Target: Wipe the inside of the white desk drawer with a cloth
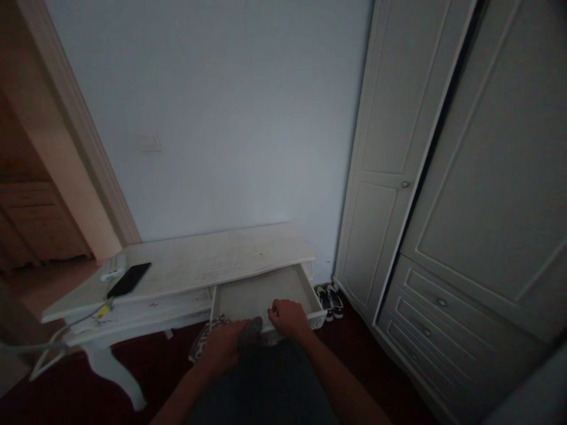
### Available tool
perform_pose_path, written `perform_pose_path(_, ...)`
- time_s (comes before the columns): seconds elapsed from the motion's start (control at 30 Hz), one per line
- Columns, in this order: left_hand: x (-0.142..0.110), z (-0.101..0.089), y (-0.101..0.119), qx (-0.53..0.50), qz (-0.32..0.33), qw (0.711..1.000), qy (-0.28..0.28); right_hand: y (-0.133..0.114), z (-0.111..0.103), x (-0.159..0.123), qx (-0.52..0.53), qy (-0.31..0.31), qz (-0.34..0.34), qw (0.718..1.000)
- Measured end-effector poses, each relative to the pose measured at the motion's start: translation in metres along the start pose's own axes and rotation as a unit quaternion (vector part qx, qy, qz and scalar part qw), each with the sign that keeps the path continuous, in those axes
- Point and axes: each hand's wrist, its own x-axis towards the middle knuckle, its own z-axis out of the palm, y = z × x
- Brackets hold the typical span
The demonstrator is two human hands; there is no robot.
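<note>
A white drawer (261, 290) is pulled out from the low white table, and I see its pale bottom. My left hand (222, 347) is closed at the drawer's front left, around a dark grey piece of cloth (250, 332). Beside that hand hangs a black-and-white spotted cloth (204, 337); whether the fingers also grip it, I cannot tell. My right hand (289, 317) is at the front edge of the drawer, its fingers curled in. What those fingers hold, if anything, is hidden.
On the left of the white table (212, 254) lie a black phone (130, 279) and a white box-shaped object (113, 267), with a white cable (80, 320) trailing off. Dark shoes (330, 302) stand on the dark red floor, near a tall wardrobe (383, 206) at right.
</note>
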Motion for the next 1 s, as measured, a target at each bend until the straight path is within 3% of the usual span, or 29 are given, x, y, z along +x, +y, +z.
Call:
perform_pose_path(0.07, -0.005, -0.013, -0.010, -0.138, -0.026, 0.987, 0.082, -0.001, -0.001, -0.001, -0.001, 0.000, 0.001, 1.000)
perform_pose_path(0.13, -0.012, -0.032, -0.022, -0.246, -0.077, 0.947, 0.192, -0.001, -0.002, -0.002, 0.000, 0.000, 0.001, 1.000)
perform_pose_path(0.2, -0.021, -0.051, -0.029, -0.254, -0.095, 0.926, 0.262, -0.002, -0.002, -0.002, 0.001, 0.001, 0.001, 1.000)
perform_pose_path(0.27, -0.029, -0.065, -0.028, -0.171, -0.084, 0.945, 0.265, -0.002, -0.002, -0.002, 0.001, 0.001, 0.000, 1.000)
perform_pose_path(0.33, -0.033, -0.065, -0.018, -0.051, -0.078, 0.972, 0.215, -0.002, -0.001, -0.002, 0.000, 0.000, 0.001, 1.000)
perform_pose_path(0.4, -0.032, -0.045, -0.004, 0.068, -0.077, 0.982, 0.156, -0.001, 0.000, -0.001, -0.003, 0.000, 0.001, 1.000)
perform_pose_path(0.5, -0.025, 0.017, 0.011, 0.202, -0.004, 0.972, 0.119, 0.000, 0.001, -0.001, -0.008, 0.001, 0.000, 1.000)
perform_pose_path(0.6, -0.020, 0.089, 0.006, 0.267, 0.078, 0.941, 0.191, 0.000, 0.001, -0.002, -0.014, 0.002, 0.000, 1.000)
perform_pose_path(0.7, -0.026, 0.135, -0.018, 0.268, 0.105, 0.930, 0.228, 0.001, 0.001, -0.003, -0.019, 0.006, -0.004, 1.000)
perform_pose_path(0.8, -0.044, 0.141, -0.055, 0.263, 0.058, 0.928, 0.258, 0.001, 0.001, -0.004, -0.021, 0.006, -0.010, 1.000)
perform_pose_path(0.93, -0.076, 0.111, -0.107, 0.254, 0.053, 0.917, 0.304, 0.001, 0.002, -0.004, -0.021, 0.009, -0.011, 1.000)
perform_pose_path(1.0, -0.085, 0.096, -0.120, 0.255, 0.055, 0.906, 0.334, 0.000, 0.003, -0.004, -0.019, 0.011, -0.011, 1.000)
